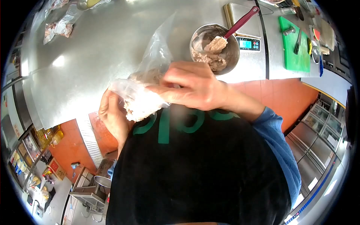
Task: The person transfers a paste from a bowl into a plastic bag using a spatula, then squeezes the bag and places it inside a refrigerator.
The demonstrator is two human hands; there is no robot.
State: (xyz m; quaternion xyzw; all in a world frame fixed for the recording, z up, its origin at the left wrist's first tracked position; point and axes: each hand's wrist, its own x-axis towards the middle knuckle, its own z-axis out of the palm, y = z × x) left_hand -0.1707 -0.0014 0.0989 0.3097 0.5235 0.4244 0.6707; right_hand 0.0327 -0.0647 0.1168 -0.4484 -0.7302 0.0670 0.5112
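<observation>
A clear plastic bag (pixel 148 78) with pale, pinkish-brown paste inside is held up close to my apron, over the front edge of the steel table. My left hand (pixel 112 110) grips its side and underside, fingers curled. My right hand (pixel 197 84) pinches the bag's upper part from the other side, the fingers bent. The bag's loose end stands up toward the back. Just beyond my right hand is a steel bowl (pixel 234 56) with more of the paste. A spatula (pixel 243 22) with a dark red handle leans in it, its blade coated.
A digital scale (pixel 249 44) with a lit display stands beside the bowl. Farther right, a green cutting board (pixel 292 56) carries a knife (pixel 298 42). Filled plastic bags (pixel 60 28) lie at the back left of the steel table (pixel 93 48).
</observation>
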